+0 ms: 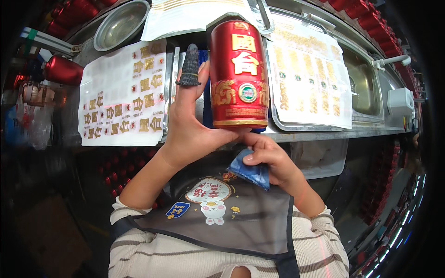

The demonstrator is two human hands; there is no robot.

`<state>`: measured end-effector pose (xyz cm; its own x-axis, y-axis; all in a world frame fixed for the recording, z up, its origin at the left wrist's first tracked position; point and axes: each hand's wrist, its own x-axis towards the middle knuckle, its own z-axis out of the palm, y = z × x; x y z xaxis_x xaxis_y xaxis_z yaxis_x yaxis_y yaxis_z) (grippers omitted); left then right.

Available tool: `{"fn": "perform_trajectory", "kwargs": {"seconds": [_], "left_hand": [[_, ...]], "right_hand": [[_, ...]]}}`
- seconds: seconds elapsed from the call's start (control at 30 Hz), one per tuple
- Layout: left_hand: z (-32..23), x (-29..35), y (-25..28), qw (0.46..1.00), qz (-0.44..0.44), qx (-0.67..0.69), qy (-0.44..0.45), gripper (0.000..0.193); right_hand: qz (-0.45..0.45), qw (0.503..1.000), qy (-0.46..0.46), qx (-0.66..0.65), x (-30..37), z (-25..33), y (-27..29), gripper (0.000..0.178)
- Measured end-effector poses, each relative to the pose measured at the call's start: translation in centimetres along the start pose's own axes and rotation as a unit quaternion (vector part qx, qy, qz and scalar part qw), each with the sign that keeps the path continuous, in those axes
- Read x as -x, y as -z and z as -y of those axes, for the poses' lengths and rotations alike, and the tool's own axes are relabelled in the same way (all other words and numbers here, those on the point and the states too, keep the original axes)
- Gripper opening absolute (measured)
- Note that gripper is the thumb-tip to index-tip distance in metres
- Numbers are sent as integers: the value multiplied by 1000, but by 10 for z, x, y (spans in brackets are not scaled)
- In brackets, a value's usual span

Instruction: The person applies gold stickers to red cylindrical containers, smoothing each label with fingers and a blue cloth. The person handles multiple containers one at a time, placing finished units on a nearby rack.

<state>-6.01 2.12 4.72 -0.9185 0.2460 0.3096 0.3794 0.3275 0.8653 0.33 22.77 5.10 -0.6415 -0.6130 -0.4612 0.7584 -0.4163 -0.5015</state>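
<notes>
A glossy red bottle (238, 99) with raised gold characters, a gold base band and a small green-and-white round emblem is held up in front of me at the bench edge. My left hand (187, 120) grips it from the left and below, the thumb at its base. A dark knitted finger cover (190, 69) sits on one left finger. Just below the bottle's base, my right hand (273, 162) pinches a folded blue cloth (251, 170), its upper fingers close to the base. The bottle's far side and neck are hidden.
Sheets of gold stickers lie left (123, 99) and right (308, 78), the right one on a metal tray; another white sheet (194, 18) is behind. A metal bowl (121, 25) stands back left, a sink (361, 83) right. More red bottles (64, 69) stand around.
</notes>
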Motion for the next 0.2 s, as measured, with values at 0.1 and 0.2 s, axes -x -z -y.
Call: {"fn": "perform_trajectory", "kwargs": {"seconds": [0.1,0.2], "left_hand": [[-15,-6,1,982,-4,-149,-115,100],[-7,1,-13,959,11,-225,-173,93]], "right_hand": [[5,988,12,152,5,10,2,34],[-49,976,87,192,21,33,9,28]]}}
